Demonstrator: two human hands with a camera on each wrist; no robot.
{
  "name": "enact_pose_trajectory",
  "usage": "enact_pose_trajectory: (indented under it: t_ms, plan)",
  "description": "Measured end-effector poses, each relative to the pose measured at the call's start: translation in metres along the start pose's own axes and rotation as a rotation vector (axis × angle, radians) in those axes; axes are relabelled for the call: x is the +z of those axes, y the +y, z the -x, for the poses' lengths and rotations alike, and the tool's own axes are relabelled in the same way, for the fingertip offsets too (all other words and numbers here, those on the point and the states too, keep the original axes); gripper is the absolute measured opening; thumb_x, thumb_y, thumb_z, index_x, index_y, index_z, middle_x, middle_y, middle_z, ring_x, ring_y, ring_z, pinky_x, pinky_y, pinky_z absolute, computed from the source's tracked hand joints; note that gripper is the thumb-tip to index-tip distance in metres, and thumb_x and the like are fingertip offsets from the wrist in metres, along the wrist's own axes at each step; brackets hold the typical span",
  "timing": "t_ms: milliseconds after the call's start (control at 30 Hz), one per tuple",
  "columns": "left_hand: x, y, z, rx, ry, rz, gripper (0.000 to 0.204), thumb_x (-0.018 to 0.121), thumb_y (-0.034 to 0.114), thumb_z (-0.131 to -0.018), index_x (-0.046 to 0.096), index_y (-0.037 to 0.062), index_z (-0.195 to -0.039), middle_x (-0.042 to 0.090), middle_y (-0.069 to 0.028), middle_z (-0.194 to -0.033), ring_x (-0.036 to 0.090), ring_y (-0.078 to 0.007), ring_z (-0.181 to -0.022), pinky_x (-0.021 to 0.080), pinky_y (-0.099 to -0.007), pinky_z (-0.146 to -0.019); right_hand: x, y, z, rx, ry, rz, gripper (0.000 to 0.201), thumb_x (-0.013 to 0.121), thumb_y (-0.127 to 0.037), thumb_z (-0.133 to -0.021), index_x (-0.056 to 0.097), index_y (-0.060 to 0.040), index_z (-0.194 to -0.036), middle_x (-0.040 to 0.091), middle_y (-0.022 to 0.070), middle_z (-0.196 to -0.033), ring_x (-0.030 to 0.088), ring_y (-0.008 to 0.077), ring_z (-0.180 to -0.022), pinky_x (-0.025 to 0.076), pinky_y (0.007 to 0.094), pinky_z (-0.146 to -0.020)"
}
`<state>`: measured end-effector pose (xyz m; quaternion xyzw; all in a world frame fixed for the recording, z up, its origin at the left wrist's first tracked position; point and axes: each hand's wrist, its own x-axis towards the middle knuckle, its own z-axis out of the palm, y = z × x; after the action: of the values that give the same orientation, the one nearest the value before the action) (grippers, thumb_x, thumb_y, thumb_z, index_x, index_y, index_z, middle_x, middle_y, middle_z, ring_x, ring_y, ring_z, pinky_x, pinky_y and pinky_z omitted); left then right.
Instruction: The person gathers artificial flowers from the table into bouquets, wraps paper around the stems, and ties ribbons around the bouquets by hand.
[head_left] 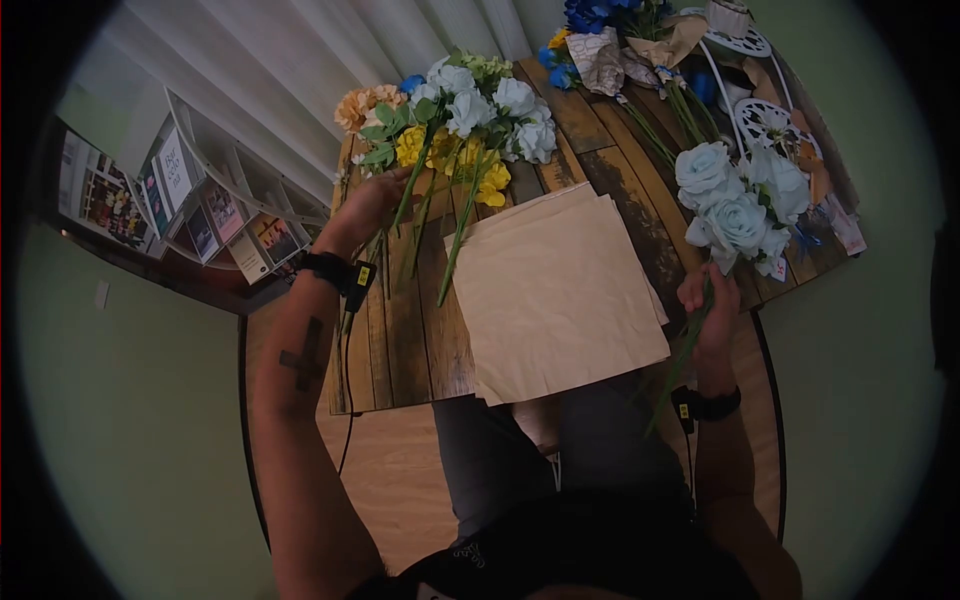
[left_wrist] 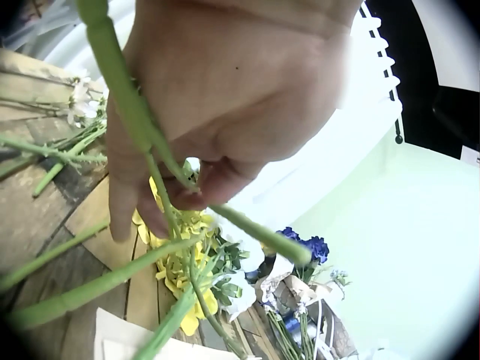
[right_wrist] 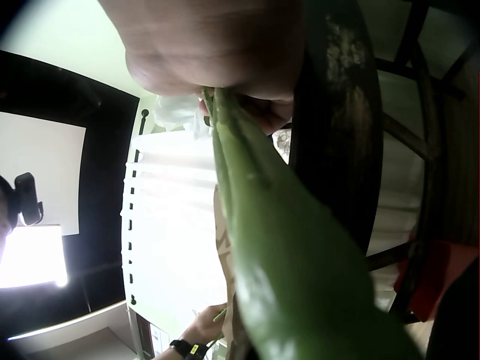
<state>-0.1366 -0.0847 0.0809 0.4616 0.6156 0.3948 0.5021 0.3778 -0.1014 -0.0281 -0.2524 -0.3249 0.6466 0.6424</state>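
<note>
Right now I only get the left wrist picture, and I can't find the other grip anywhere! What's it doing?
Observer: In the head view, the right grip holds a bunch of pale blue roses by the stems.
Operator: Ooh! And what's that pale flat corner at the bottom of my picture?
Observer: That looks like part of a stack of brown paper; the head view shows it reaching the near edge of the wooden table.
Operator: I see yellow flowers. Are there any other colours hiding from me?
Observer: Yes, peach-coloured flowers, beyond and to the left of the yellow flowers in the head view.
</note>
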Motion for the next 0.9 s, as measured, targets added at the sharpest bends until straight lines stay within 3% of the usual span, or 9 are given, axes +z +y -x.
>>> enact_pose_trajectory:
  t_ms: [100,167,300,367,467,667,700,767,900]
  plan:
    - [0.016,0.027,0.025,-0.102,0.003,-0.007,0.059,0.059,0.008,-0.09,0.042,0.0021,-0.146,0.053,-0.0062,-0.102,0.059,-0.0162,-0.096,0.055,-0.0324,-0.084,-0.002,0.001,0.0,-0.002,0.007,0.01,0.016,0.048,-0.016,-0.103,0.051,-0.0035,-0.094,0.042,0.0003,-0.06,0.04,0.0106,-0.054,0.033,0.0259,-0.054]
    - [0.014,0.03,0.029,-0.077,-0.018,-0.576,0.075,0.065,0.013,-0.088,0.031,0.0071,-0.154,0.054,-0.0068,-0.105,0.061,-0.0177,-0.098,0.056,-0.0341,-0.083,-0.002,0.001,0.0,-0.001,0.002,0.007,0.016,0.048,-0.016,-0.103,0.051,-0.0035,-0.094,0.041,0.0003,-0.06,0.04,0.0106,-0.054,0.033,0.0259,-0.054]
    - [0.016,0.028,0.021,-0.092,0.089,-0.925,0.066,0.071,0.021,-0.087,0.045,0.0068,-0.145,0.06,-0.0115,-0.102,0.063,-0.0233,-0.09,0.056,-0.0375,-0.077,0.0,0.0,0.0,-0.004,0.003,0.003,0.016,0.048,-0.016,-0.103,0.05,-0.0034,-0.094,0.041,0.0001,-0.06,0.04,0.0106,-0.054,0.033,0.0259,-0.054]
    - [0.01,0.021,0.013,0.363,0.254,-1.338,0.051,0.068,0.008,-0.081,0.059,0.0014,-0.13,0.067,-0.0187,-0.094,0.069,-0.0321,-0.082,0.055,-0.0449,-0.071,0.001,-0.001,0.0,0.005,0.013,0.009,0.016,0.048,-0.016,-0.103,0.05,-0.0034,-0.094,0.041,0.0001,-0.06,0.04,0.0106,-0.054,0.033,0.026,-0.054]
    - [0.012,0.037,0.024,0.363,0.421,-1.465,0.036,0.067,0.008,-0.079,0.068,0.0044,-0.115,0.067,-0.0206,-0.096,0.067,-0.0388,-0.085,0.054,-0.049,-0.072,0.002,-0.004,0.001,0.003,-0.002,0.001,0.016,0.049,-0.016,-0.103,0.05,-0.0035,-0.094,0.041,0.0,-0.06,0.04,0.0106,-0.055,0.033,0.026,-0.054]
    - [0.016,0.096,0.053,0.356,0.621,-1.84,0.017,0.058,0.003,-0.083,0.07,0.0066,-0.095,0.069,-0.0149,-0.094,0.067,-0.0353,-0.091,0.055,-0.047,-0.07,-0.005,-0.001,-0.002,0.032,-0.028,-0.002,0.015,0.05,-0.016,-0.103,0.05,-0.0042,-0.094,0.042,0.0005,-0.061,0.041,0.0106,-0.055,0.034,0.0262,-0.055]
    - [0.012,0.101,0.055,0.357,0.628,-1.843,0.017,0.058,0.003,-0.083,0.07,0.0066,-0.095,0.069,-0.0149,-0.094,0.067,-0.0353,-0.091,0.055,-0.047,-0.07,-0.004,-0.002,-0.001,0.036,-0.029,-0.003,0.014,0.05,-0.016,-0.103,0.05,-0.0044,-0.094,0.042,0.0006,-0.061,0.041,0.0107,-0.055,0.034,0.0264,-0.055]
    - [0.001,0.11,0.062,0.531,0.68,-1.879,0.013,0.056,0.003,-0.084,0.068,0.0055,-0.09,0.069,-0.0151,-0.091,0.068,-0.0347,-0.088,0.055,-0.0458,-0.068,-0.004,-0.002,-0.002,0.038,-0.035,-0.009,0.014,0.05,-0.016,-0.102,0.051,-0.0047,-0.094,0.042,0.0007,-0.061,0.041,0.0107,-0.055,0.035,0.0265,-0.055]
    - [0.002,0.134,0.092,0.544,0.805,-1.885,0.013,0.056,0.005,-0.085,0.067,0.0039,-0.091,0.069,-0.0164,-0.092,0.068,-0.0349,-0.085,0.055,-0.0452,-0.068,-0.005,-0.001,-0.002,0.031,-0.023,0.022,0.014,0.051,-0.016,-0.102,0.051,-0.0051,-0.094,0.042,0.0005,-0.061,0.041,0.0109,-0.055,0.035,0.0266,-0.054]
